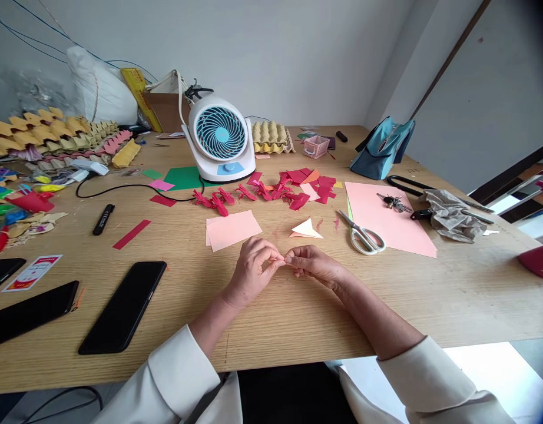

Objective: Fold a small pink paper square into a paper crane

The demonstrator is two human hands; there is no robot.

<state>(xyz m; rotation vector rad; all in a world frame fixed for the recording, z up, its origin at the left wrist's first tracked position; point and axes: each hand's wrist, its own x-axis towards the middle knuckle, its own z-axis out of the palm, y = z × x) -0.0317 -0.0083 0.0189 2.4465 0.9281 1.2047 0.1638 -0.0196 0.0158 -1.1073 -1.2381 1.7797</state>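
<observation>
My left hand (pixel 254 270) and my right hand (pixel 313 264) meet at the fingertips above the front middle of the table. Both are pinched closed on something small that is mostly hidden by the fingers; I cannot make out what it is. Just beyond them lies a folded pale pink paper piece (pixel 307 229). Pink paper rectangles (pixel 234 229) rest a little to the left, partly stacked. White-handled scissors (pixel 363 235) lie to the right, blades apart, near a large pink sheet (pixel 386 218). Red folded paper pieces (pixel 218 200) spread across the middle behind my hands.
A white fan (pixel 221 138) stands at the back on the wooden table (pixel 262 330). Phones (pixel 123 306), a black marker (pixel 103 219) and a red strip (pixel 131 234) lie left. Keys (pixel 394 203), crumpled cloth (pixel 454 217) and a blue bag (pixel 381 150) are right.
</observation>
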